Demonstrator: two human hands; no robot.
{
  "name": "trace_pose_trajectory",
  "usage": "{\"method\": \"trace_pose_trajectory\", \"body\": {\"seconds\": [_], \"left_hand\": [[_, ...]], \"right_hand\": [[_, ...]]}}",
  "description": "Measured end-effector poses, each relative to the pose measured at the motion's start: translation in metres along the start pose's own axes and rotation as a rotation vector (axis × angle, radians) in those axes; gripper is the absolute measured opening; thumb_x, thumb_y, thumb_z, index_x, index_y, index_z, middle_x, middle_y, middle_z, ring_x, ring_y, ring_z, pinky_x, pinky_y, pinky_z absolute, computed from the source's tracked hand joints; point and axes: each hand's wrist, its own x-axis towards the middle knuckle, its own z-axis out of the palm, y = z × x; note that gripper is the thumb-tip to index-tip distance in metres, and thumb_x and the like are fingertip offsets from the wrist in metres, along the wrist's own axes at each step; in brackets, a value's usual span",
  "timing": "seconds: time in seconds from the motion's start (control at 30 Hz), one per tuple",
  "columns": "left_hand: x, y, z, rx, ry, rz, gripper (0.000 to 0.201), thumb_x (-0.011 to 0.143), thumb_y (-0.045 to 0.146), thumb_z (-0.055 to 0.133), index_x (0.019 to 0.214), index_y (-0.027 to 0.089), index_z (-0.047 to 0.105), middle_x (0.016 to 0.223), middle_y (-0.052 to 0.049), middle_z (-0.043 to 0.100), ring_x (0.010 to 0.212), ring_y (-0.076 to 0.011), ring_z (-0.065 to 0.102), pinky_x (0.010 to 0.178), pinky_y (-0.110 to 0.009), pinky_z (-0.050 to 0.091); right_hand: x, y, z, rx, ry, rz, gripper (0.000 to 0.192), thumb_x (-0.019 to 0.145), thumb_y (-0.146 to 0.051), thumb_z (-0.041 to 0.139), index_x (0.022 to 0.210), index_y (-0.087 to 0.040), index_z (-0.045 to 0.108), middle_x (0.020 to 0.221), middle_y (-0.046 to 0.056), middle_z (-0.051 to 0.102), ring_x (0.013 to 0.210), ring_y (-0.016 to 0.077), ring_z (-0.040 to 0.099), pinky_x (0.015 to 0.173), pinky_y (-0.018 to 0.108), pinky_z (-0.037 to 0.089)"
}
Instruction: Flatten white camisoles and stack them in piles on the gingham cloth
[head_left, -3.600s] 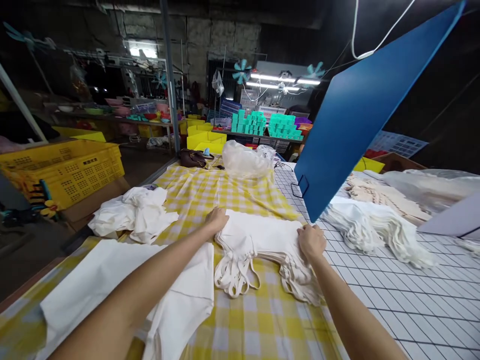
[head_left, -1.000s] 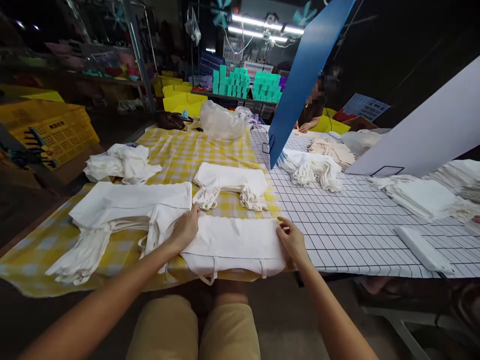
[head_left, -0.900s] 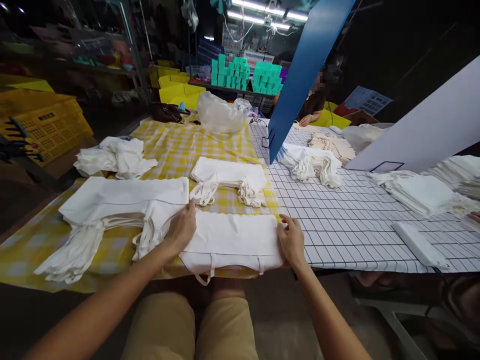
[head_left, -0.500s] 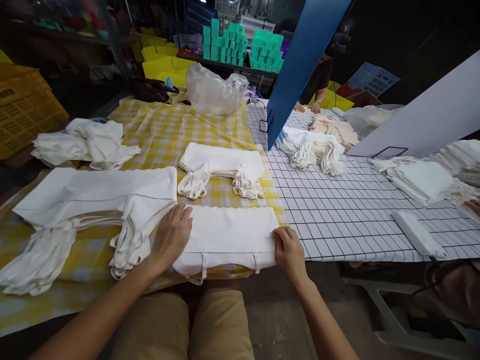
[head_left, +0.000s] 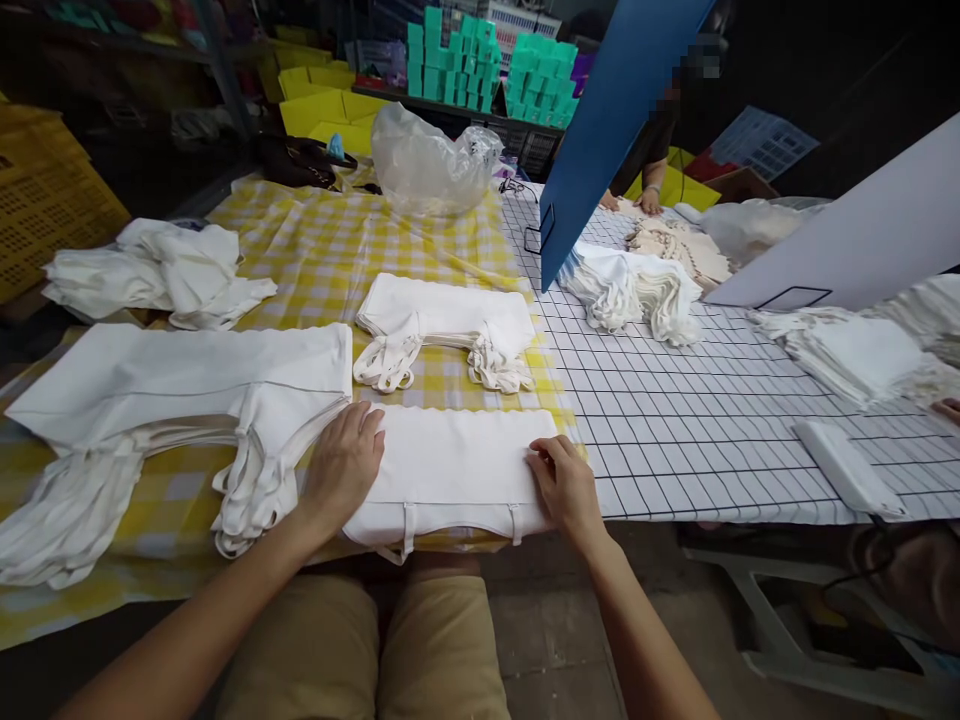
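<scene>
While the white bag [head_left: 450, 470] lies crosswise, straps toward the person, left hand [head_left: 343, 468] presses flat; right hand [head_left: 566, 487] fingers pinch its edge.

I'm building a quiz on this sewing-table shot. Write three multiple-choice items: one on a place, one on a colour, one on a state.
1. Where does the folded white bag under the hands lie?
A. at the table's near edge
B. in a yellow crate
C. on the floor

2. What colour is the checked cloth beneath it?
A. red and white
B. yellow and white
C. green and black

3. How does the left hand meet the bag?
A. clenched in a fist above it
B. holding scissors
C. flat, palm down on its left end

Answers: 1 A, its strap loops overhang the edge before the knees; 2 B, yellow checks show around it; 3 C, fingers lie spread on the fabric, while the right hand pinches the right end.
</scene>
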Motion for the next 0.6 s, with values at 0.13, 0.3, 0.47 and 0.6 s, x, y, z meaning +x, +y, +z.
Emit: {"method": "trace_pose_trajectory", "body": {"seconds": [0.13,0.3,0.47,0.6], "left_hand": [[0.001,0.001,-0.002,-0.004,-0.006,-0.002,0.031,0.084,0.019,0.041,0.109,0.011,0.057,0.115,-0.014,0.056,0.106,-0.0261,0.051,0.091,-0.038,0.042],[0.001,0.002,-0.003,-0.017,-0.018,-0.01,0.031,0.084,0.019,0.041,0.109,0.01,0.057,0.116,-0.014,0.056,0.107,-0.0263,0.05,0.092,-0.038,0.041],[0.0,0.001,-0.002,-0.035,-0.018,-0.018,0.031,0.085,0.019,0.041,0.11,0.011,0.056,0.117,-0.014,0.055,0.108,-0.0259,0.049,0.093,-0.038,0.04],[0.0,0.001,0.0,-0.036,-0.011,-0.019,0.03,0.084,0.019,0.041,0.109,0.011,0.056,0.117,-0.014,0.055,0.108,-0.0261,0.049,0.093,-0.038,0.041]], "right_hand": [[0.01,-0.003,0.001,-0.016,-0.091,0.022,0.012,0.083,-0.022,0.043,0.075,-0.02,0.052,0.078,0.004,0.056,0.07,0.0165,0.053,0.065,0.028,0.04],[0.015,-0.006,0.0,-0.082,-0.15,0.011,0.014,0.082,-0.022,0.037,0.07,-0.021,0.045,0.076,0.005,0.053,0.069,0.018,0.049,0.063,0.029,0.037],[0.015,0.002,-0.012,-0.002,0.081,0.294,0.012,0.08,-0.027,0.034,0.072,-0.021,0.041,0.071,0.005,0.052,0.066,0.0183,0.047,0.063,0.031,0.037],[0.006,0.021,-0.049,-0.065,0.32,0.545,0.015,0.078,-0.031,0.033,0.07,-0.021,0.041,0.068,0.006,0.05,0.065,0.0193,0.046,0.062,0.033,0.036]]}}
